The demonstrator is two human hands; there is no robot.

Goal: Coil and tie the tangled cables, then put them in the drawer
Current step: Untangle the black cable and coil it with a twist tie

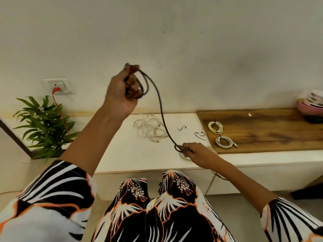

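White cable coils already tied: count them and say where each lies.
2, both on the wooden board: one tied coil farther back, another nearer. A third white coil may hide under the right hand.

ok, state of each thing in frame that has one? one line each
black cable: partly coiled, loops in left hand, rest hanging to right hand
left hand: raised, grips the coil
right hand: low over the counter, pinches the cable's tail
loose white cables: tangled, untied, on counter
two white coils: coiled, tied, on wooden board
black ties: loose, unused
red plug: plugged into wall socket
bowls: stacked
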